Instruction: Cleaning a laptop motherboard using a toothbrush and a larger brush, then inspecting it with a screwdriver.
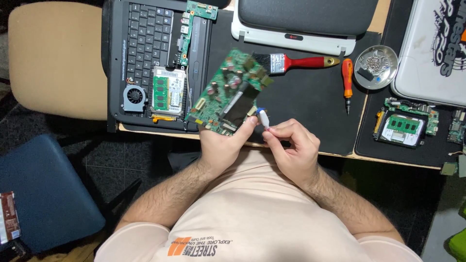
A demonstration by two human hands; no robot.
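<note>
Two hands: left hand (221, 145) and right hand (291, 148). One held circuit board (228, 94), one white flat cable (262, 118), one opened laptop base (155, 63), one paintbrush (296, 62), one orange screwdriver (347, 82), one round metal screw dish (376, 60), one cooling fan (134, 96).

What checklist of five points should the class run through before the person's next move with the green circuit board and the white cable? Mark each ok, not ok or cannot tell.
1. Left hand grips green circuit board firmly: ok.
2. Right hand pinches white cable by its end: ok.
3. Cable seated in its connector: cannot tell.
4. Screwdriver and brush lie on the black mat, within likely reach: ok.
5. Screws gathered in metal dish: ok.
</note>
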